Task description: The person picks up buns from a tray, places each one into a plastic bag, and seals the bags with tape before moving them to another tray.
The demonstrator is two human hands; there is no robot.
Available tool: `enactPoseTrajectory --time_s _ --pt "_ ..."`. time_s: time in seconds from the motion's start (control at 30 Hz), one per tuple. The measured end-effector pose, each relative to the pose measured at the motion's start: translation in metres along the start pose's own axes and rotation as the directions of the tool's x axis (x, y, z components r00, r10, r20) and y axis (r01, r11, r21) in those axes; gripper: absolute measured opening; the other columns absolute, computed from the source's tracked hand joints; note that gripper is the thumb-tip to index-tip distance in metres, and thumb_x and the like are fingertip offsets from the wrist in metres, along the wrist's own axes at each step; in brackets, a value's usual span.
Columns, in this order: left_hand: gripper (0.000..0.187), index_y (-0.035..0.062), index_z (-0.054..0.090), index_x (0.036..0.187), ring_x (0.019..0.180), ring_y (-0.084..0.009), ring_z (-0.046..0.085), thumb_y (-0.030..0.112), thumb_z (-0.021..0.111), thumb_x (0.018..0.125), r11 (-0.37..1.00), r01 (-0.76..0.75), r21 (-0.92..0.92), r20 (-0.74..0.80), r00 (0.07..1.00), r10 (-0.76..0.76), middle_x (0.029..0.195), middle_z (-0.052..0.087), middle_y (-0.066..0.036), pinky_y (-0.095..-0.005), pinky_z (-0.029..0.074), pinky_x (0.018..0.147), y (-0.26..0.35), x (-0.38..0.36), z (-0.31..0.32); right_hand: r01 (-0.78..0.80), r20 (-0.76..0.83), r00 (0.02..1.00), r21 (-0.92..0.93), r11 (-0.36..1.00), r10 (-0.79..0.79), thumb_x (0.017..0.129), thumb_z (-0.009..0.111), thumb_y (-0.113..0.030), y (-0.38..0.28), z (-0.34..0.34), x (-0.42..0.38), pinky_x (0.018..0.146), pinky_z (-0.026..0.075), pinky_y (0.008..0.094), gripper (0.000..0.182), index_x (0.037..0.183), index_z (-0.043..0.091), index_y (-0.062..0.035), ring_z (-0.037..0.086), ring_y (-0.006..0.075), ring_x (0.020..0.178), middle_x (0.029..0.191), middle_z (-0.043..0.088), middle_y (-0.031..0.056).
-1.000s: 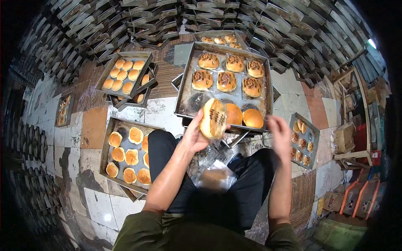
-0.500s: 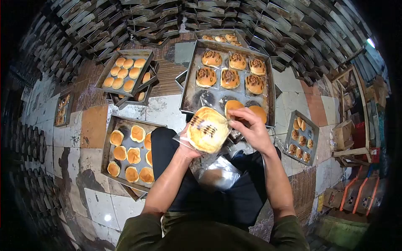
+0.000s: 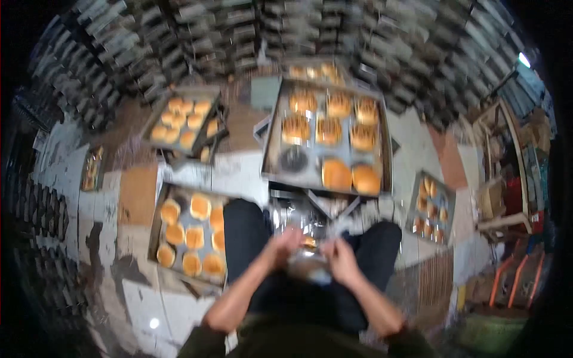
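Observation:
Both hands are low over my lap, blurred by motion. My left hand [image 3: 282,247] is beside clear plastic film [image 3: 292,215], its fingers smeared. My right hand [image 3: 341,258] looks curled closed at the right edge of the plastic; what it holds, if anything, I cannot make out. Between the hands shows a small orange-yellow patch [image 3: 309,241], with more shiny plastic below it. In front of my knees lies a large metal tray [image 3: 387,149]. It carries several chocolate-striped buns [image 3: 328,130] in clear wrap, and two plain buns [image 3: 336,174] along its near side.
A tray of plain buns [image 3: 194,237] lies by my left knee. Stacked trays [image 3: 179,122] with more buns stand farther left. To the right are a smaller tray of buns [image 3: 431,206] and a wooden frame [image 3: 507,161]. Stacked metal trays [image 3: 310,30] line the back.
Both hands have dropped from the big tray's near edge to my lap. The wrapped bun with dark marks, held up before, no longer shows in my hands. The whole view has shifted slightly.

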State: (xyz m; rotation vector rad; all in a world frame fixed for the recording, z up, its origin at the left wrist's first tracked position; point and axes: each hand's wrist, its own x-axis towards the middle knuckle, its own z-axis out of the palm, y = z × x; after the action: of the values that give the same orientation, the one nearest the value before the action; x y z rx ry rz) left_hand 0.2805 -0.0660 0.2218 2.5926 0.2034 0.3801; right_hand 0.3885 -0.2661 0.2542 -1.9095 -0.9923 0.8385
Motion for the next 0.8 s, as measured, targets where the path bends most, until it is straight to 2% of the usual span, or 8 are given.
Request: enactPoseTrajectory --time_s 0.07,0.13,0.17,0.27,0.4,0.6,0.67,0.8 --pt "0.027 0.0069 0.051 0.112 0.093 -0.0263 0.056 0.021 0.046 0.090 0.948 0.296 -0.119 0.261 0.930 -0.258 0.101 0.057 -0.013 -0.0315 0.046 0.079 0.028 -0.023 0.007 0.106 0.016 0.994 -0.145 0.984 -0.105 0.086 0.055 -0.013 0.020 0.009 -0.013 0.077 0.044 0.0293 0.021 0.102 0.054 -0.0001 0.058 0.0182 0.084 0.086 0.060 0.0115" --pt "0.033 0.0061 0.052 0.112 0.093 -0.0337 0.058 0.029 0.046 0.089 0.793 0.587 -0.161 0.538 0.726 -0.428 0.102 0.059 -0.022 -0.0376 0.045 0.079 0.067 -0.049 0.017 -0.241 0.209 0.947 -0.032 0.970 0.242 0.086 0.053 -0.020 0.012 -0.008 -0.009 0.075 0.046 0.0330 0.024 0.097 0.058 0.0004 0.062 0.0271 0.081 0.086 0.063 0.0178" --pt "0.038 0.0086 0.050 0.117 0.096 -0.0353 0.056 0.034 0.044 0.089 0.792 0.536 -0.291 0.504 0.790 -0.349 0.106 0.058 -0.021 -0.0402 0.044 0.082 0.050 -0.045 0.026 -0.154 0.109 0.982 -0.026 0.988 0.156 0.086 0.054 -0.021 0.008 -0.020 0.005 0.071 0.046 0.0325 0.024 0.095 0.059 0.0004 0.062 0.0252 0.078 0.083 0.063 0.0170" --pt "0.044 0.0065 0.054 0.110 0.091 -0.0363 0.059 0.039 0.054 0.080 0.866 0.498 0.041 0.721 0.585 -0.371 0.100 0.060 -0.021 -0.0427 0.046 0.078 0.013 -0.014 0.016 -0.075 0.013 0.997 -0.050 0.996 0.075 0.086 0.055 -0.021 0.011 -0.051 0.016 0.066 0.047 0.0310 0.024 0.094 0.059 0.0010 0.061 0.0204 0.070 0.079 0.063 0.0157" --pt "0.028 0.0055 0.067 0.090 0.090 -0.0283 0.063 0.014 0.066 0.064 0.796 0.429 0.427 0.733 0.350 -0.583 0.098 0.065 -0.013 -0.0383 0.051 0.069 -0.070 0.000 0.066 -0.144 0.082 0.982 -0.240 0.960 0.168 0.085 0.057 -0.020 0.003 -0.077 0.026 0.064 0.046 0.0319 0.023 0.087 0.061 0.0028 0.061 0.0231 0.069 0.074 0.061 0.0167" --pt "0.018 0.0091 0.068 0.085 0.083 -0.0283 0.061 0.020 0.065 0.071 0.786 0.561 0.261 0.829 0.287 -0.480 0.089 0.065 -0.011 -0.0433 0.047 0.063 -0.104 -0.093 0.225 -0.065 -0.376 0.916 -0.488 0.871 -0.142 0.084 0.056 -0.008 0.056 -0.092 0.036 0.071 0.046 0.0353 0.013 0.091 0.058 0.0036 0.059 0.0304 0.080 0.088 0.060 0.0172" --pt "0.020 0.0053 0.065 0.087 0.092 -0.0291 0.058 0.022 0.063 0.076 0.477 0.811 0.338 0.809 0.009 -0.588 0.097 0.061 -0.016 -0.0422 0.048 0.072 -0.099 -0.095 0.240 -0.118 -0.459 0.886 -0.362 0.925 -0.067 0.085 0.055 -0.006 0.063 -0.091 0.036 0.074 0.045 0.0322 0.013 0.093 0.057 0.0037 0.058 0.0247 0.082 0.088 0.059 0.0144" --pt "0.043 0.0094 0.053 0.113 0.106 -0.0324 0.051 0.028 0.064 0.075 0.349 0.905 0.243 0.589 0.148 -0.794 0.117 0.051 -0.013 -0.0472 0.045 0.081 -0.122 -0.130 0.342 -0.149 -0.468 0.883 -0.322 0.935 -0.020 0.086 0.053 -0.005 0.074 -0.095 0.045 0.075 0.045 0.0286 0.013 0.094 0.057 0.0050 0.058 0.0204 0.083 0.089 0.061 0.0122"
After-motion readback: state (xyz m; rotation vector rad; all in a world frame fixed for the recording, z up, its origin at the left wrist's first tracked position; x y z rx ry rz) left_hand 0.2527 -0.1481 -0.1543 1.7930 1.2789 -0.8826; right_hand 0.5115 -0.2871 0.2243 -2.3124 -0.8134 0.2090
